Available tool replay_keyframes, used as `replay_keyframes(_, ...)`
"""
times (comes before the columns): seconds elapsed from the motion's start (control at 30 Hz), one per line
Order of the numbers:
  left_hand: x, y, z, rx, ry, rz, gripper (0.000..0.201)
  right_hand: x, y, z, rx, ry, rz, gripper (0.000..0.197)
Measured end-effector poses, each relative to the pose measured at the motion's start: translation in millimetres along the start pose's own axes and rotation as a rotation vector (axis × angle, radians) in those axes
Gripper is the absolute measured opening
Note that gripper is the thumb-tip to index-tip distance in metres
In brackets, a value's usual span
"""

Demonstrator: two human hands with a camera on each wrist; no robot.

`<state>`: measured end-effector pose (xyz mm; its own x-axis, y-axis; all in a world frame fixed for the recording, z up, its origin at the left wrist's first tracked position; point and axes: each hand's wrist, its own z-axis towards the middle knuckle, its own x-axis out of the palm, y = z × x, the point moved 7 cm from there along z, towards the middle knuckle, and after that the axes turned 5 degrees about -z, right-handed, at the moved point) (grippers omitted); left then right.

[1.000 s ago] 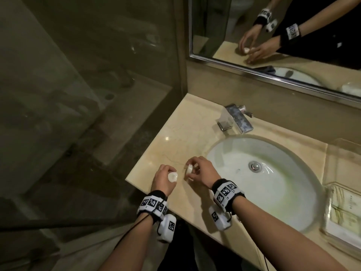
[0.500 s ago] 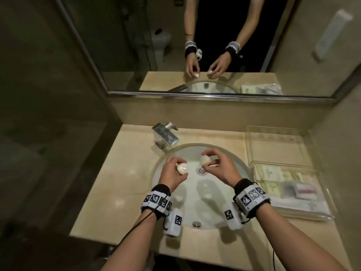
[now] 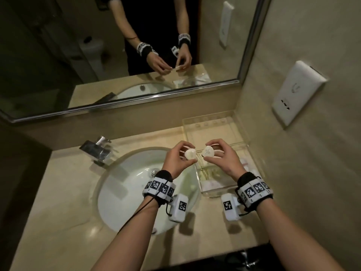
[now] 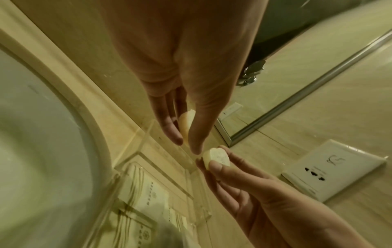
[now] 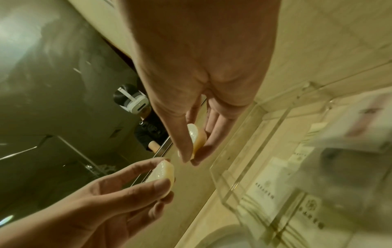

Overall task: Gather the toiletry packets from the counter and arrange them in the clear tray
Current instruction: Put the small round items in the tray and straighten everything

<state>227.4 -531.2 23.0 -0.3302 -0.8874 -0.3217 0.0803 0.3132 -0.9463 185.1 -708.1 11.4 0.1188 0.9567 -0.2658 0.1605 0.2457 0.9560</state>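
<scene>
Round packets are pinched, one in the left hand [image 3: 176, 160] and one in the right hand [image 3: 219, 158], mid-frame. Clear tray [image 3: 213, 124] lies directly beneath and right; the right hand is judged nearer.

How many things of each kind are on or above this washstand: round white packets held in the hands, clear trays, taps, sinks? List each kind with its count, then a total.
Round white packets: 2, one in the left hand at, one in the right hand at
Clear trays: 1
Taps: 1
Sinks: 1
Total: 5
</scene>
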Motion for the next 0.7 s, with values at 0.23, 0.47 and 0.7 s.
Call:
replay_keyframes(0.23, 52.6, 5.8, 26.3, -0.105, 0.053, 0.023, 0.036, -66.3, -33.5, 7.8, 0.106, -0.191, -0.121, 0.039)
replay_keyframes(0.47, 75.1, 24.1, 34.6, -0.220, 0.042, -0.007, 0.039, -102.1, -75.8, 40.5, 0.209, -0.291, -0.591, 0.034)
replay_keyframes(0.7, 79.9, 35.7, 37.9, -0.253, 0.031, -0.008, 0.041, -105.7, -103.1, 55.7, 0.387, -0.253, -0.786, 0.028)
